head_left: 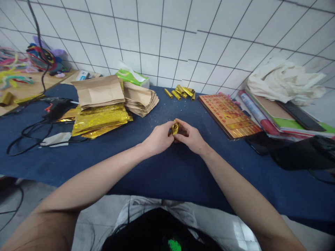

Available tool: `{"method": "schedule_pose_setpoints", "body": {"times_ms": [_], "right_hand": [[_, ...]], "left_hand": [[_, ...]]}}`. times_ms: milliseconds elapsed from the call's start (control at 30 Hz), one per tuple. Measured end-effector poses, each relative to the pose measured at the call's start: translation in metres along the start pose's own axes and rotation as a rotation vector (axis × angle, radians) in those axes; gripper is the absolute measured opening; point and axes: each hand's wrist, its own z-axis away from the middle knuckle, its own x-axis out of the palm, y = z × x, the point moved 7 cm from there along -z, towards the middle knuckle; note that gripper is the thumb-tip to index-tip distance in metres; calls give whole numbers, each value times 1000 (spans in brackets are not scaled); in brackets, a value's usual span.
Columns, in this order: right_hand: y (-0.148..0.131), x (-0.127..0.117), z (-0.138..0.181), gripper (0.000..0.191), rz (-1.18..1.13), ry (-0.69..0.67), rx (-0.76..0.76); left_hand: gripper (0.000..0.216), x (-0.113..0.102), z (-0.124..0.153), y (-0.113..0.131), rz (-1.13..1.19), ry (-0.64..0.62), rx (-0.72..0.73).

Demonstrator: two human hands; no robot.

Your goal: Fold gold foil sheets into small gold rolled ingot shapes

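Over the middle of the blue table (167, 167), my left hand (158, 139) and my right hand (190, 138) meet, both pinched on a small folded piece of gold foil paper (175, 128). The fingers of both hands are closed round it, and much of it is hidden between them. Several finished gold foil rolls (180, 92) lie at the back of the table near the tiled wall. A stack of gold foil sheets (101, 120) lies to the left of my hands, under brown paper (98, 91).
More brown paper (140, 99) and a green tissue box (131, 77) are behind the foil stack. A black tool with cables (56, 108) lies far left. A printed gold-red pad (229, 115), books (277, 118), a dark phone (260, 143) and white cloth (284, 80) crowd the right.
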Motion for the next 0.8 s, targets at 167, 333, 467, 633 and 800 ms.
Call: {"method": "schedule_pose_setpoints", "body": {"times_ms": [167, 333, 467, 633, 800], "right_hand": [[-2, 2, 1, 83, -28, 37, 11], [0, 5, 1, 97, -91, 13, 24], [2, 5, 0, 101, -126, -9, 21], [3, 2, -1, 94, -150, 10, 23], [2, -2, -1, 97, -194, 104, 50]], "left_hand": [[39, -1, 0, 5, -13, -5, 22], [39, -1, 2, 10, 11, -24, 56], [39, 0, 2, 11, 27, -27, 81], [49, 1, 2, 10, 56, -20, 82], [58, 0, 3, 12, 120, -12, 81]]}}
